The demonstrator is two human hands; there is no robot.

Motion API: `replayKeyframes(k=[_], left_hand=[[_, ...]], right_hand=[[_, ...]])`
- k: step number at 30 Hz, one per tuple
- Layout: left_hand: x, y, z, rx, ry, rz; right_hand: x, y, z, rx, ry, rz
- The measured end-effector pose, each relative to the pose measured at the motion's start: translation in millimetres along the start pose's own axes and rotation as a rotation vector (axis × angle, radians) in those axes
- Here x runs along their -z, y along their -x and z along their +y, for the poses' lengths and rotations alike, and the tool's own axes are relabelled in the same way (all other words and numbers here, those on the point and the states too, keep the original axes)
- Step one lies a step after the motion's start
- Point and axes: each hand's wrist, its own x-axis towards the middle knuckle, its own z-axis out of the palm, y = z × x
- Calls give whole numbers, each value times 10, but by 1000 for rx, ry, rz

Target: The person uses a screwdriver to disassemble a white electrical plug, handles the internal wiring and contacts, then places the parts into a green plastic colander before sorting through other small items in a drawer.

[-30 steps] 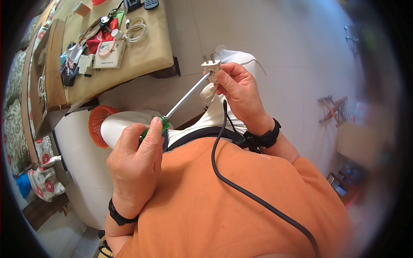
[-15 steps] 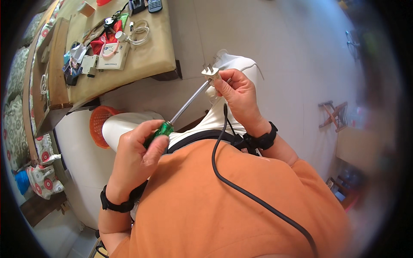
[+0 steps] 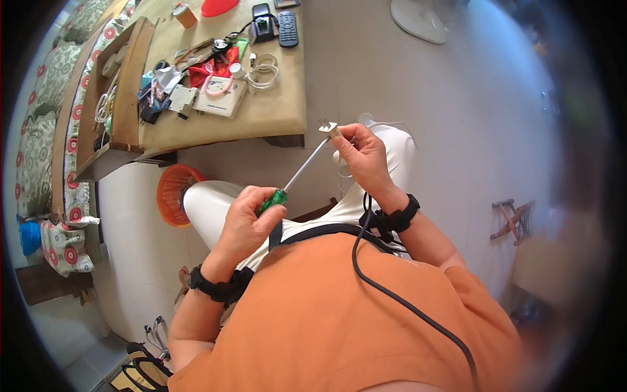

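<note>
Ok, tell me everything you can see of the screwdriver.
The screwdriver has a glossy green handle that looks like plastic and a long, straight, silvery shaft that looks like metal. The left hand grips the handle, hiding part of it. The tool slants up and rightward in the picture, its far end at the whitish plug held in the right hand. The tip itself is too small to make out.

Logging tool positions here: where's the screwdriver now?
Just left of the head view's centre, the screwdriver slants from its green handle in the left hand up to the plug in the right hand.
</note>
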Motion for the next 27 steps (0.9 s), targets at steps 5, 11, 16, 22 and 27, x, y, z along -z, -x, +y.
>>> replayKeyframes(k=[5, 11, 16, 22, 27], left_hand=[[70, -169, -79, -153, -144, 159], [272, -487, -366, -84, -123, 218], [298, -637, -500, -287, -229, 350], [412, -790, -700, -231, -117, 297], [378, -829, -792, -121, 50, 308]], right_hand=[[-155, -361, 204, 21, 99, -54], [-350, -733, 458, 34, 157, -74], [-442, -886, 559, 58, 215, -77], [-522, -1042, 607, 115, 374, -80], [-578, -1113, 669, 84, 500, -86]])
